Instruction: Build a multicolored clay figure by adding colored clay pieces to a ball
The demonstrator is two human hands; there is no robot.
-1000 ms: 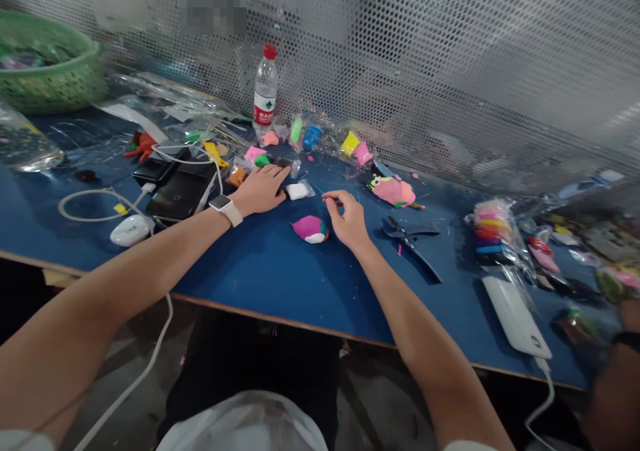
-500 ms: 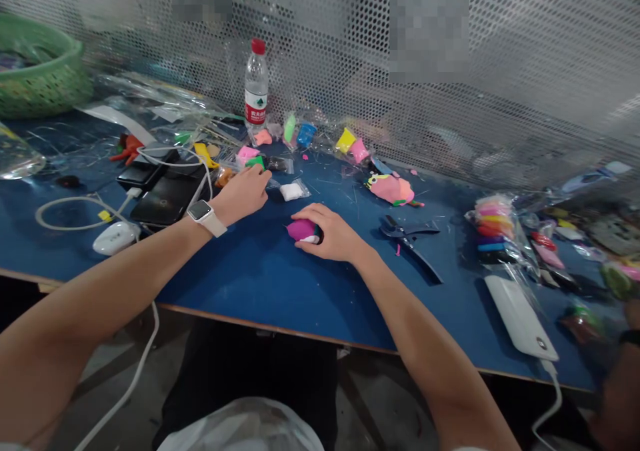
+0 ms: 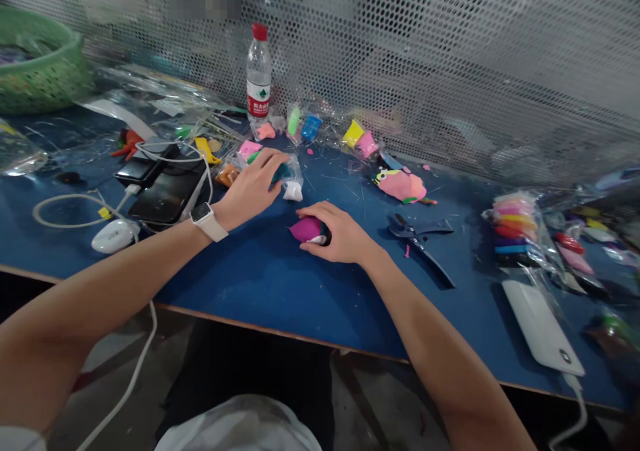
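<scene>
My right hand (image 3: 335, 231) curls around a purple clay lump (image 3: 305, 229), its thumb and fingers on either side. The lump has a pointed left tip, and some white and dark material shows at its right, partly under the hand. My left hand (image 3: 253, 191), with a watch on the wrist, hovers over small bagged clay pieces, fingers bent and apart. A dark teal packet (image 3: 281, 172) shows beside its fingertips, and a white clay packet (image 3: 293, 190) lies just to the right. Behind the hand are a pink packet (image 3: 249, 149) and an orange-brown packet (image 3: 227, 175).
A pink clay figure (image 3: 400, 185) and dark blue pliers-like cutters (image 3: 420, 244) lie to the right. Farther right are a stack of coloured clay packets (image 3: 517, 227) and a white power bank (image 3: 543, 327). A water bottle (image 3: 259, 77) stands behind; black devices (image 3: 167, 191) with cables lie left.
My left hand has shifted slightly right, its fingers spreading over the packets, and the white packet has changed position. My right hand still holds the purple lump. The view has shifted slightly.
</scene>
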